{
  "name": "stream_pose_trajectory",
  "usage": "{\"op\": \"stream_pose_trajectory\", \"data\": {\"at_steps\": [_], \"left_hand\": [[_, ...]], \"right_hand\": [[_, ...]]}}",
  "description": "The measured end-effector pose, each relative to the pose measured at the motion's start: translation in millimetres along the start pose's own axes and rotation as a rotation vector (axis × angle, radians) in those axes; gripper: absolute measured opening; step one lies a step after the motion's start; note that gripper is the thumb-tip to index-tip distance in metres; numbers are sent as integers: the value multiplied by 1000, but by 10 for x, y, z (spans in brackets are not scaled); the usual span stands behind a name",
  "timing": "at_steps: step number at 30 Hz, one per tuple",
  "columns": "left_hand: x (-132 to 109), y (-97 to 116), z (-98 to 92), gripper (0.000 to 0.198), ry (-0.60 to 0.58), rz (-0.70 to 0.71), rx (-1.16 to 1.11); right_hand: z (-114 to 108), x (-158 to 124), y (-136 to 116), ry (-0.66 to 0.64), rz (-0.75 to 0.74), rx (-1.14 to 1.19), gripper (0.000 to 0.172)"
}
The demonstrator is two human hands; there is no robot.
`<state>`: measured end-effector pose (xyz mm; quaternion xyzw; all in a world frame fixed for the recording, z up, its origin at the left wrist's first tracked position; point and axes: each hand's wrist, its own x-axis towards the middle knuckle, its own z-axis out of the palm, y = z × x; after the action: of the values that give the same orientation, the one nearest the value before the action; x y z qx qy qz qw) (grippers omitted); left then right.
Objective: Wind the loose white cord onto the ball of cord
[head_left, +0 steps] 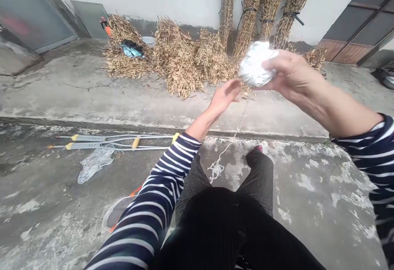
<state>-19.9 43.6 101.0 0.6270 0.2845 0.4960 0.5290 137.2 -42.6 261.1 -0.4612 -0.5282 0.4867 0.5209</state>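
Note:
A crumpled, shiny white ball of string is gripped by my right hand, raised in front of me with the thumb on the near side. Just left of the ball is my left hand, a little blurred. Its fingers are loosely curved, with a gap between thumb and fingers, and nothing shows in them. A thin white string lies tangled on the ground between my feet. From there it runs up over the step edge toward the ball; its upper end is hard to make out.
Dry stalk heaps lie along the white wall, and tied stalk bundles lean upright against it. Crutches lie at the left below the concrete step, beside a clear plastic bag. An orange-edged object is partly hidden by my left sleeve.

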Motion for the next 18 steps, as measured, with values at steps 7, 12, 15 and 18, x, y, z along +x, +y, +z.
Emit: {"op": "stream_pose_trajectory", "data": {"at_steps": [7, 12, 15, 18], "left_hand": [[94, 213, 364, 19, -95, 68, -54], [-229, -152, 282, 18, -137, -85, -130], [-425, -275, 223, 27, -173, -178, -154], [-612, -356, 151, 30, -241, -262, -171]], "right_hand": [[14, 181, -67, 177, -41, 18, 19], [-263, 405, -79, 326, -66, 23, 17], [-472, 537, -114, 468, -86, 31, 16], [-757, 659, -228, 523, -130, -76, 26]]}}
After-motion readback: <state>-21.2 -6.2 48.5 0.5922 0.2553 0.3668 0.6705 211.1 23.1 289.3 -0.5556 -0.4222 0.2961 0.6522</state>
